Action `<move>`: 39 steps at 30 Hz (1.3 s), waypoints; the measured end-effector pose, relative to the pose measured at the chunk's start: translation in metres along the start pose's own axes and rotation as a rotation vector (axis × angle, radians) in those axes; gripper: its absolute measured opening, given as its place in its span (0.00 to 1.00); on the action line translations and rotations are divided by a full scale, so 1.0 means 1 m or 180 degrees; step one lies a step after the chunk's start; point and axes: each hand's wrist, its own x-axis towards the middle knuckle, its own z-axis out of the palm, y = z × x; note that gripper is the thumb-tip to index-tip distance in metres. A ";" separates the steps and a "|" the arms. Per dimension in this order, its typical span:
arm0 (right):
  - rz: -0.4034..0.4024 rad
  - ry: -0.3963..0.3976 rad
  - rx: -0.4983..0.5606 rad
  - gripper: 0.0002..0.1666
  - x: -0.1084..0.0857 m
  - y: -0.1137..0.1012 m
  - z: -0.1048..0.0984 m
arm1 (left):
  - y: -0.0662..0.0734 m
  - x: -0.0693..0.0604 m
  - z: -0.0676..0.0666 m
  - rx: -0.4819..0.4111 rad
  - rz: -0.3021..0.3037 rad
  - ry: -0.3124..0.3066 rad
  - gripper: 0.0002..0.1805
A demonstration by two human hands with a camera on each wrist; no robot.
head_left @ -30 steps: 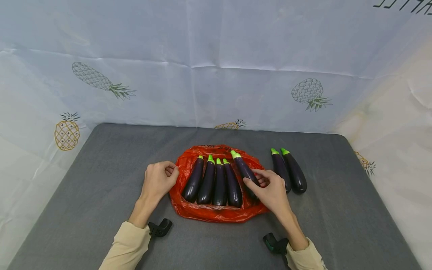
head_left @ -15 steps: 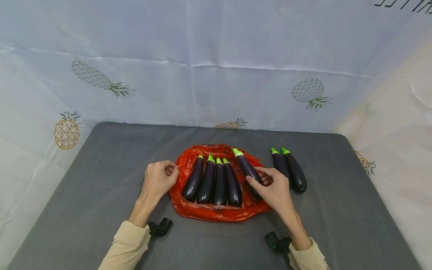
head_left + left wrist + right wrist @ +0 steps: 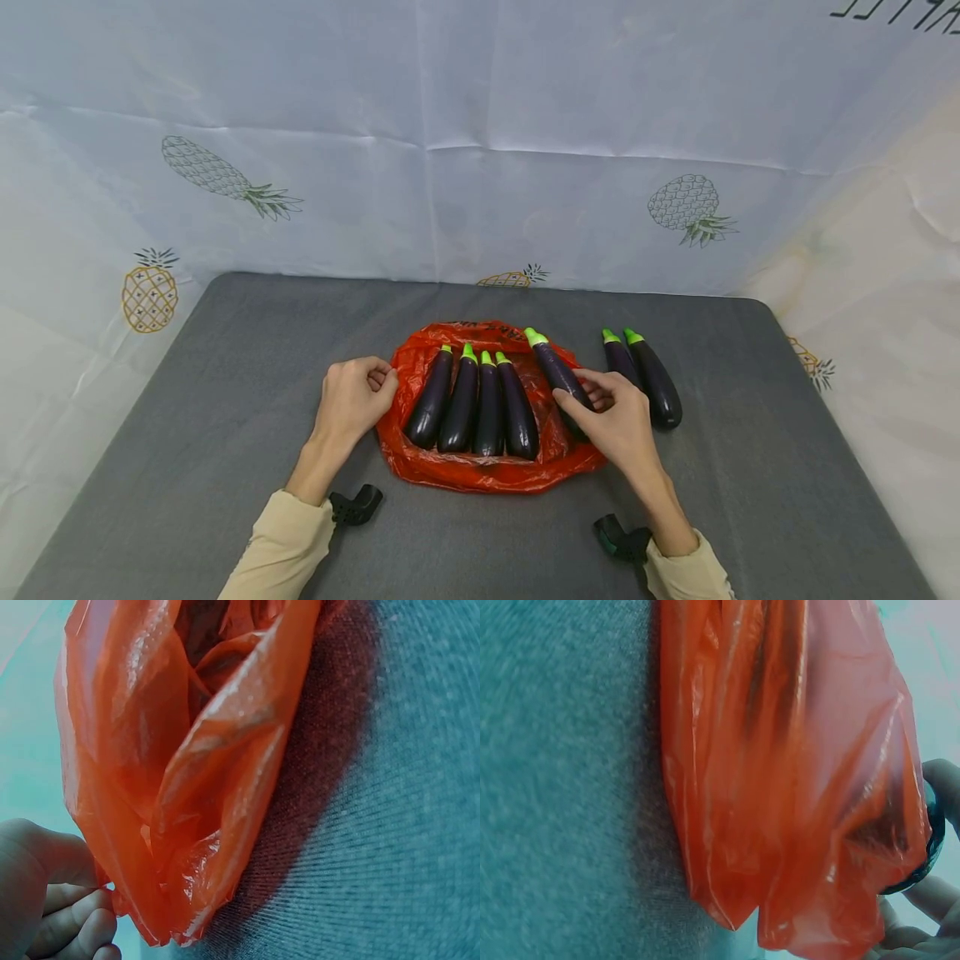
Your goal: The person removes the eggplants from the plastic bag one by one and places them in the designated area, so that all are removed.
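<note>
A red plastic bag (image 3: pixel 480 477) lies spread on the table with its mouth facing up. Several dark purple eggplants with green tops lie side by side in it, among them one eggplant (image 3: pixel 431 400) at the left. At the bag's left edge my left hand (image 3: pixel 352 396) pinches the rim between thumb and fingers, as the left wrist view also shows. My right hand (image 3: pixel 615 417) grips another eggplant (image 3: pixel 557 367) between thumb and fingers, tilted over the bag's right side. Its lower end is partly hidden by the hand and, in the right wrist view, by the bag wall (image 3: pixel 802 787).
Two more eggplants (image 3: pixel 654 379) lie on the grey table (image 3: pixel 480 550) to the right of the bag, close to my right hand. Behind the table hangs a pale cloth (image 3: pixel 465 208) printed with pineapples.
My right hand has shifted slightly to the right with its eggplant, widening the gap to the eggplants in the bag. The left hand has stayed in place at the rim.
</note>
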 end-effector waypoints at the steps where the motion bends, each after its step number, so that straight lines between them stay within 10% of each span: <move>1: 0.0007 0.0007 0.0001 0.21 0.000 0.000 -0.001 | 0.000 0.000 0.000 0.0002 0.0001 -0.0001 0.06; 39: 0.0238 0.0450 -0.0123 0.24 0.012 0.008 -0.038 | -0.001 0.001 0.002 0.0036 -0.0006 -0.0001 0.06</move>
